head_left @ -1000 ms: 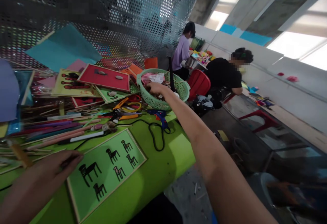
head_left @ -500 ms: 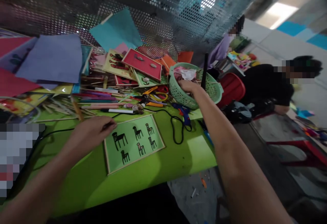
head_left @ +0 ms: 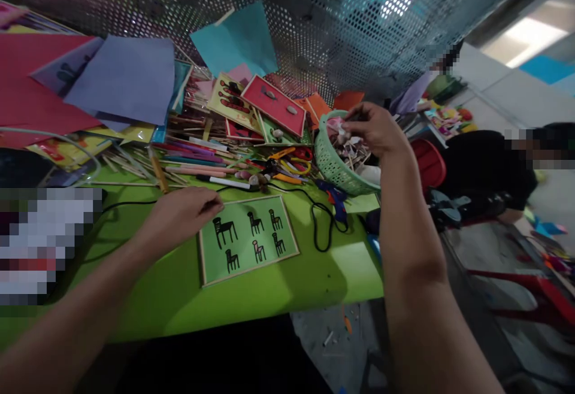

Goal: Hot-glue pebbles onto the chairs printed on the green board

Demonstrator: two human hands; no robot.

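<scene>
A green card [head_left: 245, 262] with a thin wooden border and several small chair figures lies on the table. My left hand [head_left: 191, 211] rests at its upper left corner, fingers curled together; whatever they may hold is hidden. Over the pale green plastic basket [head_left: 335, 169] is my right hand [head_left: 375, 127], thumb and fingers bent in a pinch among scraps. I cannot make out what is between its fingertips. Crumpled pink and whitish scraps [head_left: 353, 148] fill the basket. A blue glue gun [head_left: 336, 196] with a black cord lies just in front of it.
Pens, sticks and scissors [head_left: 299, 166] crowd the back of the green table [head_left: 157, 304]. Behind them stand decorated cards [head_left: 276, 106] and coloured paper [head_left: 123, 82] against a perforated metal panel [head_left: 305, 29]. A person in black [head_left: 485, 166] sits at the right, beyond a red container [head_left: 429, 163].
My right hand has lifted from deep in the basket to above its scraps, bending at the wrist. My left hand stays by the card's corner. The view has shifted left.
</scene>
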